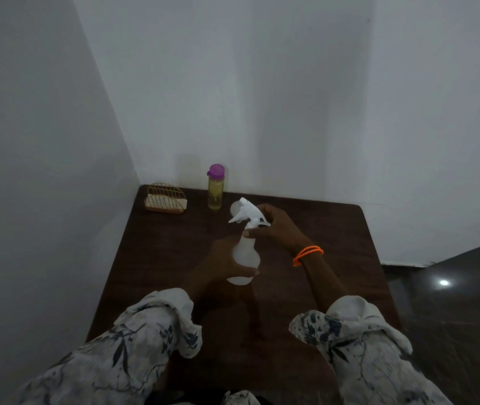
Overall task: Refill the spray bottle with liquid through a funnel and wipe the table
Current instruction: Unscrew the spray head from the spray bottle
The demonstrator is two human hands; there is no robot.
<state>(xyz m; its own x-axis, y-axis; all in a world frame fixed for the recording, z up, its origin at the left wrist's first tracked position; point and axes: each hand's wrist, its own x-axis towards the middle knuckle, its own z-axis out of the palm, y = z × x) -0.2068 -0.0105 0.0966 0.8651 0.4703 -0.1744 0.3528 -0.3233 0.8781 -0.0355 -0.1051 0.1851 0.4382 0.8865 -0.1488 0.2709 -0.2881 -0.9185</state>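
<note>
A white translucent spray bottle (244, 258) is held above the middle of the dark wooden table (335, 258). My left hand (224, 263) wraps around its body from the left. My right hand (276, 223), with orange bands on the wrist, grips the white trigger head (246, 214) at the bottle's neck. A pale round shape (235, 208) shows just behind the trigger head; I cannot tell what it is. A yellow bottle with a purple cap (215, 187) stands upright at the table's back edge.
A gold wire holder (165, 197) with something pale inside sits at the back left corner. White walls close in on the left and behind. The table's right edge drops to a dark shiny floor (452, 302).
</note>
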